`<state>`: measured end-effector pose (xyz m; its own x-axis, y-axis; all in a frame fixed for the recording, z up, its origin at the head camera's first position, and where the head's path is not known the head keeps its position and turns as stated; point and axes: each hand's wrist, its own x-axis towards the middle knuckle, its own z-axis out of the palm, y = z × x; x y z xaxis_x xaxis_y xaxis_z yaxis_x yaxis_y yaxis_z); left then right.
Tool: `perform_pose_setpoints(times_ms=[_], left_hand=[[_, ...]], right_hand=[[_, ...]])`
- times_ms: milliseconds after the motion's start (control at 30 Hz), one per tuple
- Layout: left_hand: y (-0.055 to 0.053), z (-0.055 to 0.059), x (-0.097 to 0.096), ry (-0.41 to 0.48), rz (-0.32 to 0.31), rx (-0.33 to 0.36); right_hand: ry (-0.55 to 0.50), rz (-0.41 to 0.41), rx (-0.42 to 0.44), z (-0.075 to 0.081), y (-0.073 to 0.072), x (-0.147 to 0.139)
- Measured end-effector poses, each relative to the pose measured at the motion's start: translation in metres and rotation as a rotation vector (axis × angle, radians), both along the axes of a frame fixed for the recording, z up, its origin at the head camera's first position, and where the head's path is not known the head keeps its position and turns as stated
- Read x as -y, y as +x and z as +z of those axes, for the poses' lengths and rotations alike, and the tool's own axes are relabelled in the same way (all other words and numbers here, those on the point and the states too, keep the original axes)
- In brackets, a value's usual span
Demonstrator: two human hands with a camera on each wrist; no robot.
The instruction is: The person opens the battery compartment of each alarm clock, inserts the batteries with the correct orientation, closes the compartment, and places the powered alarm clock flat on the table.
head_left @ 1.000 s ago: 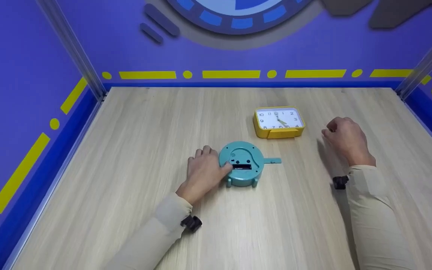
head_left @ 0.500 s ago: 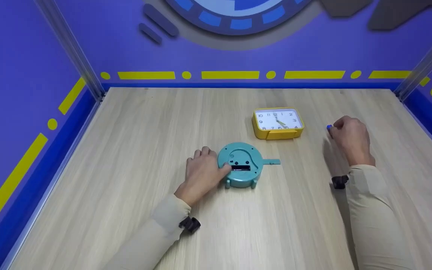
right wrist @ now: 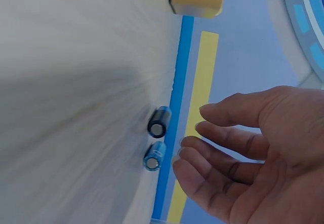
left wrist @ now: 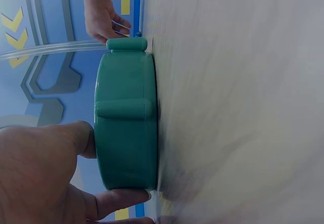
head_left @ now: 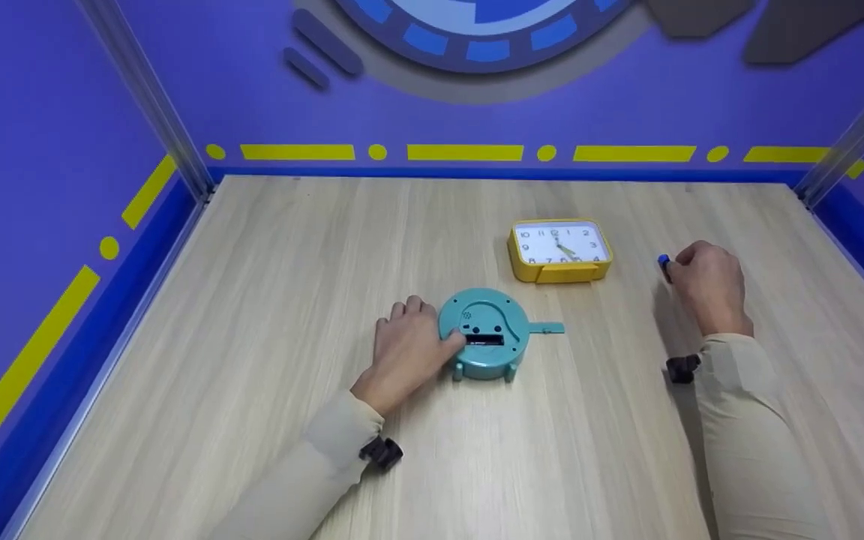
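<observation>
Right hand (head_left: 709, 289), relaxed, has cleared batteries (right wrist: 154, 155) right of teal clock (head_left: 486, 366); left hand (head_left: 408, 349) grips it. Setdown seems done; next, retract.

On the pale wood-grained table (head_left: 289, 285), a round teal device (head_left: 486, 319) is set against the left hand (head_left: 409, 349); left of the right hand (head_left: 709, 285), a yellow clock (head_left: 561, 251) is placed, and near this hand a dark battery (right wrist: 159, 121) and a blue battery (right wrist: 155, 155) are seen lying.

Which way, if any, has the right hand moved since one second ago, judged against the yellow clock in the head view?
Yes: the right hand has shifted slightly rightward, widening its gap from the yellow clock.
</observation>
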<state>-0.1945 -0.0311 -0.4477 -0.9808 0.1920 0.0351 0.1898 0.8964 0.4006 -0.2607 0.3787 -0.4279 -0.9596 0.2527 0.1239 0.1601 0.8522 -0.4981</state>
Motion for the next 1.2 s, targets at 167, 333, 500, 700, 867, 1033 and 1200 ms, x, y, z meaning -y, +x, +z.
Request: perform_pose_setpoints(times_ms=[167, 333, 500, 700, 867, 1033, 1200], left_hand=[[0.000, -0.001, 0.000, -0.004, -0.004, 0.002], [-0.001, 0.000, 0.000, -0.005, -0.004, 0.006], [-0.001, -0.001, 0.000, -0.014, 0.007, 0.014], [-0.001, 0.000, -0.001, -0.029, 0.011, 0.024], [-0.002, 0.000, -0.001, -0.020, 0.006, 0.021], [-0.001, -0.001, -0.001, -0.001, 0.004, 0.023], [-0.001, -0.001, 0.000, -0.004, 0.007, 0.020]], right_hand=[[0.017, 0.008, 0.006, -0.004, -0.002, -0.001], [0.017, 0.022, -0.003, -0.004, -0.003, -0.001], [0.013, 0.032, -0.020, -0.006, -0.005, -0.002], [0.042, 0.026, -0.001, -0.008, -0.009, -0.003], [0.041, 0.021, 0.047, -0.007, -0.010, -0.006], [0.042, 0.034, 0.070, -0.008, -0.010, -0.009], [0.038, 0.043, 0.084, -0.010, -0.010, -0.011]])
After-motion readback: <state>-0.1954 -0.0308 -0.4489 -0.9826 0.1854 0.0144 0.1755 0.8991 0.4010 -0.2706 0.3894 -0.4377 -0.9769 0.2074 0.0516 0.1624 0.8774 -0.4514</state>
